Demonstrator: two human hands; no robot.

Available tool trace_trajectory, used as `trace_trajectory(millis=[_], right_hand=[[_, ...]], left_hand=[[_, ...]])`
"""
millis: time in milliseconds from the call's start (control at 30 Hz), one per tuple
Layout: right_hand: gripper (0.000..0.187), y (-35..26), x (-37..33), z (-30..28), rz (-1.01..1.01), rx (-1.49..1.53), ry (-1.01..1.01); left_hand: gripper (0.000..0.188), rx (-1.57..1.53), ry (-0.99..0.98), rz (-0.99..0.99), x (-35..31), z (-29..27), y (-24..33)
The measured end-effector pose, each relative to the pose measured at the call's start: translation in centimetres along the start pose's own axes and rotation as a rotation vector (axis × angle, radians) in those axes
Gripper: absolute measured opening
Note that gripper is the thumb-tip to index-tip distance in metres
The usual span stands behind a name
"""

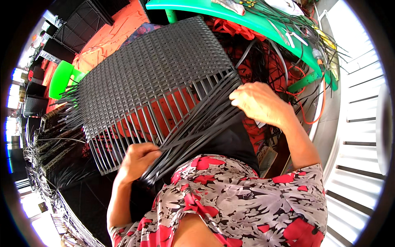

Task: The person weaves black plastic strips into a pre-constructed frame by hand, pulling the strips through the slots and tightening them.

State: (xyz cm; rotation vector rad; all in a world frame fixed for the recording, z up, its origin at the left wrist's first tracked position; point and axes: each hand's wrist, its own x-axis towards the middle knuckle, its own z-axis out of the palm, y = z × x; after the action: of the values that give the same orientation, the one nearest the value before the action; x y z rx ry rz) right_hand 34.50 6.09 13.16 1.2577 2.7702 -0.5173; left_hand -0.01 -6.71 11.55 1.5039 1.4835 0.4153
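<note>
A dark grey woven panel [152, 57] lies tilted across my lap, its far part closely woven. Toward me, its bare parallel rods [142, 123] show red floor between them. A thick bundle of flat dark weaving strips [197, 117] runs slantwise over my lap, from the panel's right edge down to the lower left. My left hand [139, 160] is closed, thumb against the curled forefinger, on a strip at the bundle's lower end. My right hand [259, 102] pinches at the strips by the panel's right corner; its fingertips partly hide what they grip.
A green table [255, 24] at the far right carries loose strips and white-handled scissors [294, 39]. An orange cord [314, 121] hangs beneath it. Left of the panel are a bright green chair [61, 80] and strip ends sticking out. White slats [358, 144] stand at right.
</note>
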Motion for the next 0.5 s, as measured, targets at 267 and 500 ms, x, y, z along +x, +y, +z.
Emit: trace_trajectory(millis=[267,500], right_hand=[[0.021,-3.6,-0.1,6.3,-0.219,0.692,-0.003],[0.016,6.3,-5.1,4.5,0.116,0.25,0.082]], left_hand=[[0.011,0.076,-0.061,0.305,7.0,6.4,5.1],[0.007,0.066,-0.132,-0.078,6.9,1.5,3.6]])
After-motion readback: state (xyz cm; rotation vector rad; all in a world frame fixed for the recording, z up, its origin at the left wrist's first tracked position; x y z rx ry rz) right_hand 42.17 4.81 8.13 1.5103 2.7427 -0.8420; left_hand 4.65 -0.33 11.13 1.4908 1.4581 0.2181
